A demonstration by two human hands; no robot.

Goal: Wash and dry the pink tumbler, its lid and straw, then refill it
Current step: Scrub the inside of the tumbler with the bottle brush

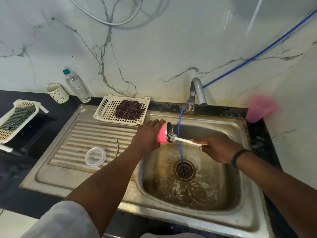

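Left hand (pixel 147 136) grips pink steel-lined tumbler (pixel 163 134) sideways over stained steel sink (pixel 197 194). Right hand (pixel 217 148) pinches white bristle bottle brush (pixel 178 139) at tumbler mouth. Risk: wet tumbler slips into basin; brush snags thin blue hose (pixel 179 134).

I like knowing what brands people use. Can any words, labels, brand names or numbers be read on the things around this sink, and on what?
None can be read.
Water bottle: clear, no label legible.
Patterned cup: decoration only, no letters.
Pink tumbler: no print visible.
Pink plastic cup: blurred, plain.
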